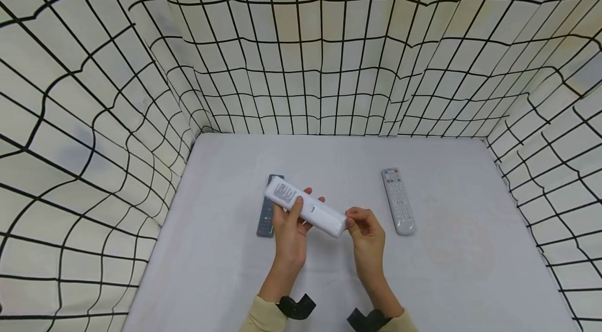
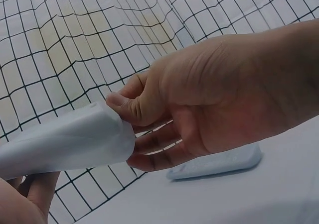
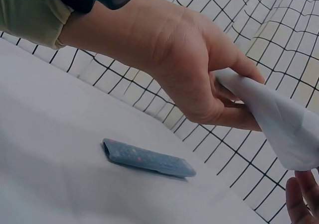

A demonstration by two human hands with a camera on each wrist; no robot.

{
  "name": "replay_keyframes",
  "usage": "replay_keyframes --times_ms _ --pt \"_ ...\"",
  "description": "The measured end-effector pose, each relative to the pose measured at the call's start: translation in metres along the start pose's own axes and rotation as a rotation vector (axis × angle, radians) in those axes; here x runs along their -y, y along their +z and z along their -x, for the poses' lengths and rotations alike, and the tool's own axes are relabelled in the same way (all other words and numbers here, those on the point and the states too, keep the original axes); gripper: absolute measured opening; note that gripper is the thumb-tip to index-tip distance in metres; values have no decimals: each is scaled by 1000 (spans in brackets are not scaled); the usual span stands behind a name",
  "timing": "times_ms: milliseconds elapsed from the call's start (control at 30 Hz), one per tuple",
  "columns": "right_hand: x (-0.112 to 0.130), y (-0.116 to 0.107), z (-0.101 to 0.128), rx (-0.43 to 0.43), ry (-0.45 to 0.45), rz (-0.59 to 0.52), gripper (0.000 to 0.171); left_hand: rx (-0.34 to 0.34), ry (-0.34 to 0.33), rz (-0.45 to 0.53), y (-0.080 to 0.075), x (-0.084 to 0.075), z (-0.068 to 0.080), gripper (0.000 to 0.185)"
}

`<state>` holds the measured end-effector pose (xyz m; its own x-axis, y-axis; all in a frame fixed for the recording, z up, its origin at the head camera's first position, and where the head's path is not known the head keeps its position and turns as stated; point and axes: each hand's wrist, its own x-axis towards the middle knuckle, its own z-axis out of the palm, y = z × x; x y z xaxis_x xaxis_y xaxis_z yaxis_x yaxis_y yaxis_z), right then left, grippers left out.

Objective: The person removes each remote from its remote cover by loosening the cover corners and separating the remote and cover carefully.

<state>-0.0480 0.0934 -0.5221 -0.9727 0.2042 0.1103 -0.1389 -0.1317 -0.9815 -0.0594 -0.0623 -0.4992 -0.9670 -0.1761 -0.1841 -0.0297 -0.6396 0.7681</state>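
From afar I watch one white remote held above the counter, the left hand with its grip curled around it and the right hand with its grip pinching one end, as two others, one dark remote and one grey remote, lie below.

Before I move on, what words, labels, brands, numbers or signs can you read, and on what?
No text can be read in any view.
Long white plastic remote control: printed label, too small to read; small dark mark, unclear.
Slim dark grey plastic remote control: any markings too small to read.
Light grey plastic remote control: any markings too small to read.
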Motion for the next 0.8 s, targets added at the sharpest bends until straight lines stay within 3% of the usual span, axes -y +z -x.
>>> replay_keyframes --times_ms 333,533,800 --pt "7 7 0 -63 29 12 12 -23 -10 19 4 1 3 60" --pt "12 9 -3 -81 149 -87 22 -7 -18 42 6 0 4 61" --pt "15 10 -5 -59 265 -194 16 11 -4 59 4 0 4 62"
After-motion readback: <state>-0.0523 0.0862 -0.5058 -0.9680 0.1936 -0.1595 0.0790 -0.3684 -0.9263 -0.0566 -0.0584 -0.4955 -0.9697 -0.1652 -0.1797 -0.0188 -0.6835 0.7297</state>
